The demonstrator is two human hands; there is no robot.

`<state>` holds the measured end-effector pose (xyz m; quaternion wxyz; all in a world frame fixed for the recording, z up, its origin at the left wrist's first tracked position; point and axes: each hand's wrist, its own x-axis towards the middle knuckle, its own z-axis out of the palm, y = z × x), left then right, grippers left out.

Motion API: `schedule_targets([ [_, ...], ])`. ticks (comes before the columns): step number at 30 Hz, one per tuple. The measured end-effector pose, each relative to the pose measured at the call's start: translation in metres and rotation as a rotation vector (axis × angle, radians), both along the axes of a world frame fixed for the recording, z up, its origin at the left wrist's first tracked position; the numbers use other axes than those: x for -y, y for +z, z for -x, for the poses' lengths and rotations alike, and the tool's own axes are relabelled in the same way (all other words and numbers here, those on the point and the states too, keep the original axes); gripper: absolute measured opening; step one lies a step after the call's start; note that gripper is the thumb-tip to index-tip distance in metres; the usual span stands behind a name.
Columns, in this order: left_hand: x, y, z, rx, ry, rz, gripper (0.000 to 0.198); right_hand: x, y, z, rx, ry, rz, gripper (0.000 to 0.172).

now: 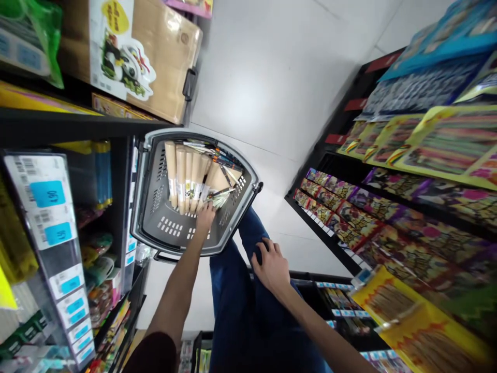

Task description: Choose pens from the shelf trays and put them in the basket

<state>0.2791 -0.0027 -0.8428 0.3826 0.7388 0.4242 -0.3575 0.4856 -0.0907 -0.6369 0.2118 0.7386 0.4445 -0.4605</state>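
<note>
A grey plastic shopping basket (151,217) with perforated walls stands on the floor ahead of me. Inside lie several brown paper-wrapped rolls (181,178) side by side, with white labels at their lower ends. Slim dark pen-like packs (229,158) rest along the basket's far and right sides. My left hand (205,213) reaches down into the basket, fingers curled at the rolls' lower ends, beside thin white-and-green sticks (223,199); what it grips is hidden. My right hand (272,264) lies on my knee in blue jeans, fingers spread and holding nothing.
Left, a black shelf carries brown clipboards (166,57) and price labels (50,194). On the right, a rack displays snack packets (341,202), yellow bags (446,145) and blue bags (435,46). Pale floor tiles (272,77) run between them. Lower shelves (345,300) stand behind my legs.
</note>
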Motion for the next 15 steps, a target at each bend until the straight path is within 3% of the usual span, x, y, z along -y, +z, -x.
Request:
schedule_targets([
  [7,0.006,-0.002,0.011,-0.061,0.036,0.068,0.033,0.006,-0.004,0.002,-0.023,-0.032,-0.046,0.030],
  [12,0.012,0.029,0.017,-0.040,0.138,0.079,0.034,0.011,-0.007,0.004,-0.058,-0.002,-0.038,0.028],
  [15,0.002,0.049,0.019,0.009,0.234,0.082,0.039,-0.001,-0.026,0.003,-0.091,-0.006,-0.012,0.024],
])
